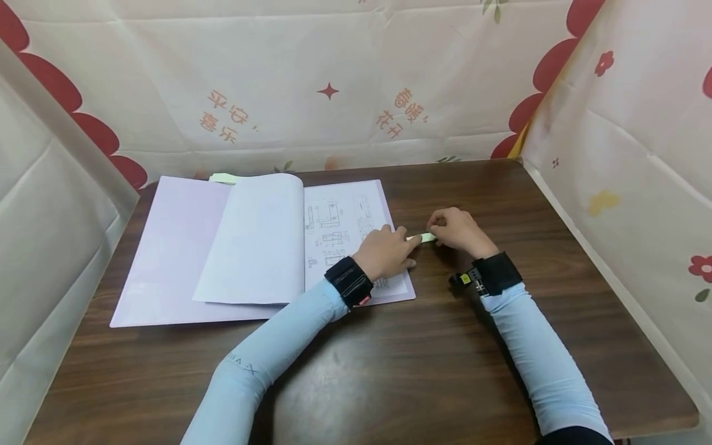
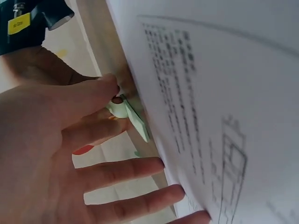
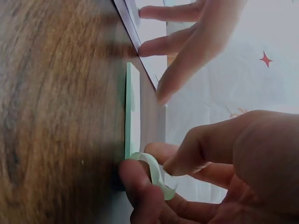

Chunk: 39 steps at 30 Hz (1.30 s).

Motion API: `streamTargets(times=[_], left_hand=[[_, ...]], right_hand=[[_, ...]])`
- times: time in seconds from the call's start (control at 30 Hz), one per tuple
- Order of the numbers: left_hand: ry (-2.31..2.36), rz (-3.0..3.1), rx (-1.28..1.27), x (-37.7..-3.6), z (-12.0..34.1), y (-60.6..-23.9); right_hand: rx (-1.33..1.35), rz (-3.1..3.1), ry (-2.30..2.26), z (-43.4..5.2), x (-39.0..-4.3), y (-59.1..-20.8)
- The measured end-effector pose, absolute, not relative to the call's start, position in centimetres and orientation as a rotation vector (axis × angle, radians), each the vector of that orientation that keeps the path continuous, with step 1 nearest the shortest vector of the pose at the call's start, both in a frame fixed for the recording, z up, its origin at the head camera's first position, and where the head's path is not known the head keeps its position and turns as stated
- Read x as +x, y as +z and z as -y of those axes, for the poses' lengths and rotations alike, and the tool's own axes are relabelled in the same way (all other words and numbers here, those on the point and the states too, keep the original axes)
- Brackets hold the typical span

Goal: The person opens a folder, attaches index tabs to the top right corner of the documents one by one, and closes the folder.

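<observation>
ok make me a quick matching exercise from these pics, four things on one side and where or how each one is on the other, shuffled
Things
1. left hand
2. right hand
3. pale green sticky-note pad
4. second green pad

Places or states
A. lies at the far edge of the table, behind the open folder
B. fingers spread on the printed drawing page
C. lies on the wood just right of the folder's edge, between the two hands
D. pinches a curled sheet peeling off the pad

Pairs: 1-B, 2-D, 3-C, 4-A
</observation>
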<state>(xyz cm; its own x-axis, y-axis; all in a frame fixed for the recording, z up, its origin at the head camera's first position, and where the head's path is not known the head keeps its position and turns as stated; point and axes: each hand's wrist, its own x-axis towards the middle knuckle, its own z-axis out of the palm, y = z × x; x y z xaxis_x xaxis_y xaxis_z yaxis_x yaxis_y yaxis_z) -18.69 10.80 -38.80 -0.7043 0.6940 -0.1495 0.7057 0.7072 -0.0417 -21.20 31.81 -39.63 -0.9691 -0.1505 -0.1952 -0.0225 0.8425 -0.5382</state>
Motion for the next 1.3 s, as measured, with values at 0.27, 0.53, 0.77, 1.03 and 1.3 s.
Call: streamTargets(times=[0.27,0.53,0.77,1.03,1.3], left_hand=[[-0.398,-2.81,1.177,-18.8,-11.5,-39.2],[-0.448,-2.817,1.207,-18.9,-11.7,-39.6],[-0.501,-2.809,1.222,-18.8,-11.9,-39.8],[-0.511,-2.816,1.227,-18.7,-12.0,-39.6],[-0.231,-2.781,1.139,-18.6,-11.1,-39.4]], right_hand=[[-0.076,-2.84,-0.792,-31.2,-21.2,-39.6],[0.004,-2.889,-0.79,-31.5,-21.3,-39.9],[0.071,-2.904,-0.808,-32.5,-21.5,-40.1],[0.175,-2.954,-0.827,-35.7,-21.9,-39.5],[0.106,-2.923,-0.911,-36.1,-21.3,-38.5]])
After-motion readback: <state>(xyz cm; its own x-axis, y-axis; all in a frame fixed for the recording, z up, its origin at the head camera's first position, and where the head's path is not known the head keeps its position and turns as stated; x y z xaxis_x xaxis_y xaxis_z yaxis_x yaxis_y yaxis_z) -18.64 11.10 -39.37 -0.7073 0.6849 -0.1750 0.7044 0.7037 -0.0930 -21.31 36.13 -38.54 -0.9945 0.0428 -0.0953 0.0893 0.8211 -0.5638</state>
